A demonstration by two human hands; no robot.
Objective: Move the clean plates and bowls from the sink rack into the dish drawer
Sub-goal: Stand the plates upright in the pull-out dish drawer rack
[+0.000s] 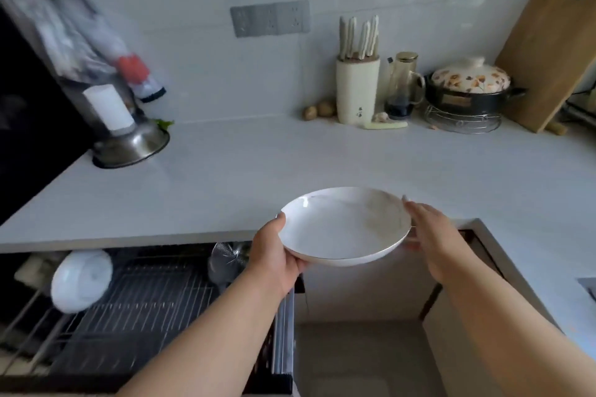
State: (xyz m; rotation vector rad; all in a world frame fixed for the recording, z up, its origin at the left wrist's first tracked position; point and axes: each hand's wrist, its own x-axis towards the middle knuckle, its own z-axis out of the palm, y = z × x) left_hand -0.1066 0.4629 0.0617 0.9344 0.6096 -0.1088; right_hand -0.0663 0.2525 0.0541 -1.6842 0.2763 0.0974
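Note:
I hold a wide, shallow white plate [342, 229] with a thin dark rim in front of me, above the counter's front edge. My left hand [274, 251] grips its left rim, thumb on top and fingers underneath. My right hand [425, 235] supports the right rim with fairly straight fingers, some of them under the plate. Below left, the pulled-out dish drawer [145, 316] shows its wire rack. A white bowl [80, 280] lies tilted at the rack's left end. A metal strainer [225, 256] sits at the rack's back.
The grey countertop [290, 164] carries a steel bowl [132, 145] at left, a knife block [358, 90], a glass oil bottle [403, 87], a lidded pot [471, 87] and a leaning wooden board [545, 55] at the back right. A cabinet front [364, 287] stands below the plate.

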